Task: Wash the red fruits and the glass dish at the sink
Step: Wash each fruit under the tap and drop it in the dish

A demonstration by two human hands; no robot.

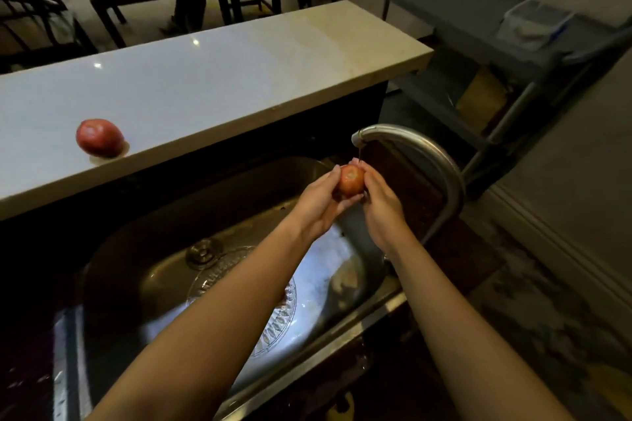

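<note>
I hold a red fruit point(351, 180) between both hands under the spout of the curved metal tap point(413, 143), where a thin stream of water falls on it. My left hand point(319, 205) cups it from the left and below; my right hand point(381, 203) presses it from the right. A second red fruit point(100, 137) lies on the white counter point(219, 79) at the left, near its front edge. The patterned glass dish point(278, 321) lies in the bottom of the steel sink point(143, 243), partly hidden by my left forearm.
The sink drain plug point(203, 252) sits just behind the dish. A grey utility cart point(496, 44) with a clear plastic bin point(533, 22) stands at the right, past the counter's end. Dark table and chairs stand beyond the counter.
</note>
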